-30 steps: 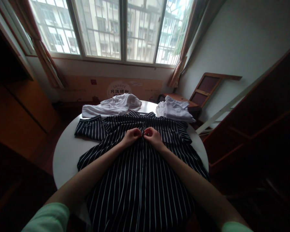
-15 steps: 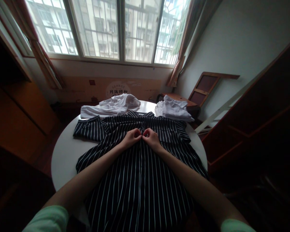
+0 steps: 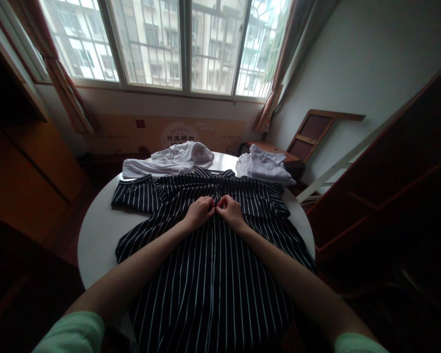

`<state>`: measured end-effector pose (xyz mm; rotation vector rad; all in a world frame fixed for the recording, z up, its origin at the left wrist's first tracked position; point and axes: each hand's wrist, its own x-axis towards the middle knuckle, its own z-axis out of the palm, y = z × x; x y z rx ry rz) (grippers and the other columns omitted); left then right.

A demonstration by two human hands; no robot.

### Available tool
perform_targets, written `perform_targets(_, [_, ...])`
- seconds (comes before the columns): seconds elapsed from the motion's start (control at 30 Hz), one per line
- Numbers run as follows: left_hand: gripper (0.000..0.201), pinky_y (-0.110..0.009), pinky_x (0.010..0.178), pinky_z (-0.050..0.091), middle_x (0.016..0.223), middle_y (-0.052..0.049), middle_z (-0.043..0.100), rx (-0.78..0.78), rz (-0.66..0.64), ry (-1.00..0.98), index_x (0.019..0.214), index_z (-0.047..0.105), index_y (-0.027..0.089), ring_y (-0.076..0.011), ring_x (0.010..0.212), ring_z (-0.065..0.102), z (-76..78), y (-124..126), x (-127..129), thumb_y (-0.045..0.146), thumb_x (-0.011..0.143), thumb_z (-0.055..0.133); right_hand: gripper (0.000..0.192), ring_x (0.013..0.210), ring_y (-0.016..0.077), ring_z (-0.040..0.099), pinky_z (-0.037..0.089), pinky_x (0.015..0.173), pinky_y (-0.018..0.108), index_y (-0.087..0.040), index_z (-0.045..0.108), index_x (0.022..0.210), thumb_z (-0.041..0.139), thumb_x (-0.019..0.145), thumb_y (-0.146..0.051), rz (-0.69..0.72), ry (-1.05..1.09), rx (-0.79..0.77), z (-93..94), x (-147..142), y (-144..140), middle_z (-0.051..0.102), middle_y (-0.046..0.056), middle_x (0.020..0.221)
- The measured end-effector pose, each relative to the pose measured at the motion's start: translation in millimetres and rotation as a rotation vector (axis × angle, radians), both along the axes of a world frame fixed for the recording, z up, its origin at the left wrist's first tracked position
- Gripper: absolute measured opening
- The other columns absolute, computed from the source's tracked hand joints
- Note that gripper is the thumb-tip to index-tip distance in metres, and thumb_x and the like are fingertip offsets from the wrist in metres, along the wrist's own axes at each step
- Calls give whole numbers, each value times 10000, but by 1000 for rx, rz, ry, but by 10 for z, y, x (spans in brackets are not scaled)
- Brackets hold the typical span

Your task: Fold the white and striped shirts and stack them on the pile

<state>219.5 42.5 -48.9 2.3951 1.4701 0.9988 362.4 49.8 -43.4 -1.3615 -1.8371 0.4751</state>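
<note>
Head view: barely anything has shifted; the left hand and right hand stay pinched on the striped shirt placket, spread over the bench, white garments at twelve o'clock.

Both forearms reach forward and converge. The left hand and right hand sit knuckles up, fingers curled, fingertips pinched and touching each other.
</note>
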Motion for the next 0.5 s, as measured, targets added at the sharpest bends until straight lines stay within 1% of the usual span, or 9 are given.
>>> perform_targets(0.13, [45, -280, 668, 405, 758, -31, 529, 3, -12, 10, 702, 492, 182, -161, 720, 493, -15, 6, 13, 165, 742, 501, 88, 598, 126, 545, 416, 605, 256, -194, 513, 689, 581, 637, -173, 20, 10, -4, 13, -6, -8, 609, -12, 686])
perform_targets(0.33, [110, -275, 622, 397, 664, -6, 486, -6, -45, -32, 634, 433, 184, -138, 619, 456, -20, 30, 20, 118, 697, 494, 93, 589, 121, 542, 413, 600, 252, -196, 510, 687, 579, 634, -161, 45, 22, -18, 19, -9, -11, 606, -19, 678])
perform_targets(0.5, [125, -263, 606, 392, 638, 4, 479, -24, -38, -56, 610, 426, 183, -126, 599, 449, -5, 26, 18, 102, 675, 496, 97, 603, 123, 551, 423, 606, 251, -198, 507, 687, 577, 632, -159, 61, 40, -7, 16, -5, -7, 601, -23, 678])
